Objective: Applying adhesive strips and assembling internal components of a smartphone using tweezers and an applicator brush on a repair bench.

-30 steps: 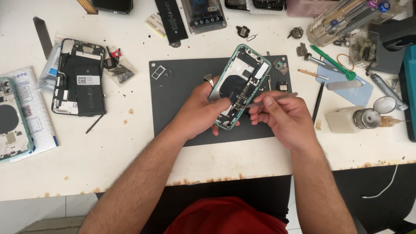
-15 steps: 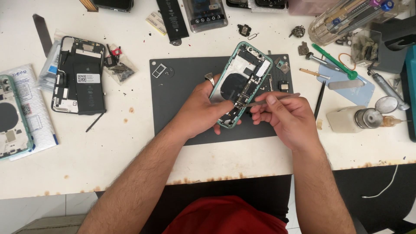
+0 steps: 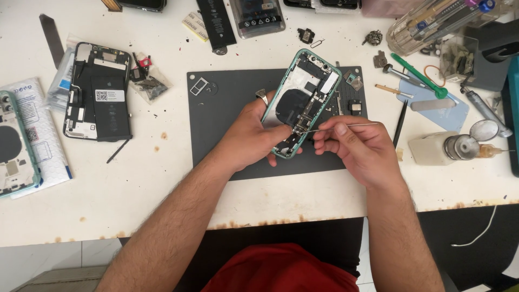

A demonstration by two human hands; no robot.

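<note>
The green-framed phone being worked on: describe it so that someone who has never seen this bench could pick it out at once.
Start at the dark grey mat in the middle of the white table. Over its centre, the left hand steadies an opened phone, tilted, while the right hand holds a thin metal tool to it. Unlike the black opened phone lying further left, it has a green frame.

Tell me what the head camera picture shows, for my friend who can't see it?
A left hand steadies an opened green phone over a dark grey mat, while the right hand pokes thin metal tweezers inside. Tools and another opened phone lie around.
</note>
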